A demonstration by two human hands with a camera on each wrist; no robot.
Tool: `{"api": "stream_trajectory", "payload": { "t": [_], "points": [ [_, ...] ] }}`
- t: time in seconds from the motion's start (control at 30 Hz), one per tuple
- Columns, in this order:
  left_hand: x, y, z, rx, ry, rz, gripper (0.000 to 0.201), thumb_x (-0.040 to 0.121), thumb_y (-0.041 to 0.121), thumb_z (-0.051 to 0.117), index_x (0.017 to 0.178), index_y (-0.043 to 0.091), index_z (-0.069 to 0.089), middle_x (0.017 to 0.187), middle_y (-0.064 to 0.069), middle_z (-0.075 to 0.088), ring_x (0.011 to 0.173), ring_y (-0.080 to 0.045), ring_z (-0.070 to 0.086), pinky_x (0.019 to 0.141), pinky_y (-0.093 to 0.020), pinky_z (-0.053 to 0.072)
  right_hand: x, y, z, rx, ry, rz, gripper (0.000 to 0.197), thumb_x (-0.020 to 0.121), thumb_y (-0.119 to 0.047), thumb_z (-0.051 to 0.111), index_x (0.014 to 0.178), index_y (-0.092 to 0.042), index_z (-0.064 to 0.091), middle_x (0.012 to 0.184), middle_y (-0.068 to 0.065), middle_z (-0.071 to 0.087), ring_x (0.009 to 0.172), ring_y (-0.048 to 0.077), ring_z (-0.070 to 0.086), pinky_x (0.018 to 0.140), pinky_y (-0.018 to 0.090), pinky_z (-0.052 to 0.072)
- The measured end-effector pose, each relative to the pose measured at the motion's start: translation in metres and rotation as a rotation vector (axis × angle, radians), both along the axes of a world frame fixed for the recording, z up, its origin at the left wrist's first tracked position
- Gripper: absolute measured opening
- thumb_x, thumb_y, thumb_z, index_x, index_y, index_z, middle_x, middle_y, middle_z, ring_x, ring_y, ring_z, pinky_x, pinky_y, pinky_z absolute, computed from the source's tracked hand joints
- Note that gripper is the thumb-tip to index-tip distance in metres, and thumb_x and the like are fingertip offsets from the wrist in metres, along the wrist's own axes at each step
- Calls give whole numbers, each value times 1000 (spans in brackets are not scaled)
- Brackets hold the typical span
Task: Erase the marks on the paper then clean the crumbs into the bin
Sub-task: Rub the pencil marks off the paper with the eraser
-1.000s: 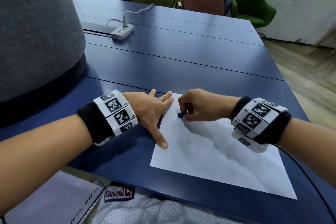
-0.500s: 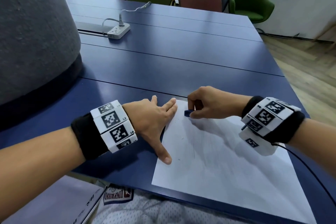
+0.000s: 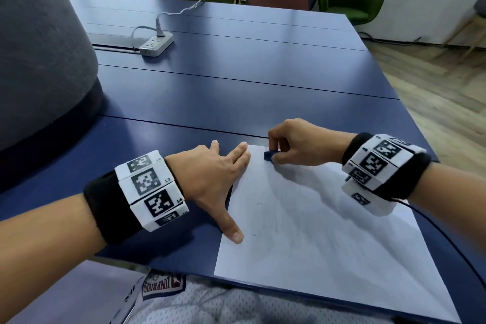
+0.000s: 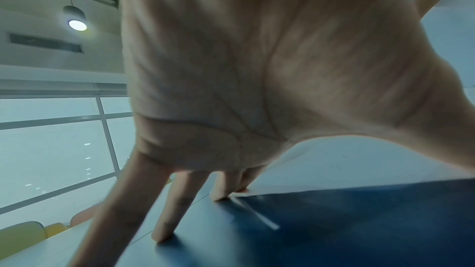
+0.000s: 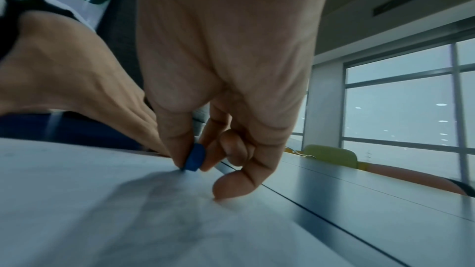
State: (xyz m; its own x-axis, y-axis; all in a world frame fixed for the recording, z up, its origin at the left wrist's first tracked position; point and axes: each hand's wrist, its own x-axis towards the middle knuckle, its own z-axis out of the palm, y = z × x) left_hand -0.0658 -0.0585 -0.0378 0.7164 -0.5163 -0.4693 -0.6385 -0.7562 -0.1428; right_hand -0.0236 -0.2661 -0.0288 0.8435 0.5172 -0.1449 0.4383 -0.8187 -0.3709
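Seen from the head: white paper [image 3: 328,218] lying at the table's [image 3: 236,81] near edge, faint grey marks [image 3: 276,221] and dark crumbs [image 3: 259,203] across it, left hand [image 3: 210,179] spread flat with straight fingers over the sheet's left border, right hand [image 3: 299,143] pinching a blue eraser [image 3: 271,155] down on the far left corner of the sheet. From the left wrist: straight fingers [image 4: 169,210] planted on the blue table [image 4: 359,220] beside the paper's [image 4: 334,165] corner, grip released, nothing held. From the right wrist: thumb and forefinger of the right hand [image 5: 218,88] clamped on the eraser [image 5: 195,157], its lower end touching the paper [image 5: 77,200] near the sheet's far border.
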Motion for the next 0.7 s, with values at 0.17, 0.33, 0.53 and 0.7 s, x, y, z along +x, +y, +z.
{"api": "stream_trajectory", "payload": {
  "t": [0.17,0.33,0.53,0.7],
  "points": [
    [3,2,-1,-29,20,9,146,37,99,56,147,37,-18,162,11,-18,142,-48,19,102,-54,43,-12,5,2,-61,49,114,13,82,-27,69,79,-16,65,61,-7,56,51,7,48,49,19,39],
    [3,2,-3,-24,18,21,149,35,99,57,148,36,-18,161,12,-18,143,-47,18,103,-53,42,-6,1,0,-6,-18,32,17,84,-29,68,79,-13,64,62,-8,54,54,7,48,53,23,39],
    [3,-1,1,8,25,19,147,42,95,60,151,34,-17,162,7,-20,144,-49,13,110,-46,33,-9,-1,4,-51,7,51,14,83,-30,69,80,-17,68,60,-9,57,52,1,51,48,15,38],
    [3,-2,1,17,28,22,147,43,95,61,151,33,-17,162,7,-20,145,-48,11,110,-45,32,-17,0,4,-46,61,89,15,82,-31,70,79,-17,67,62,-6,60,51,4,50,48,15,37]
  ]
}}
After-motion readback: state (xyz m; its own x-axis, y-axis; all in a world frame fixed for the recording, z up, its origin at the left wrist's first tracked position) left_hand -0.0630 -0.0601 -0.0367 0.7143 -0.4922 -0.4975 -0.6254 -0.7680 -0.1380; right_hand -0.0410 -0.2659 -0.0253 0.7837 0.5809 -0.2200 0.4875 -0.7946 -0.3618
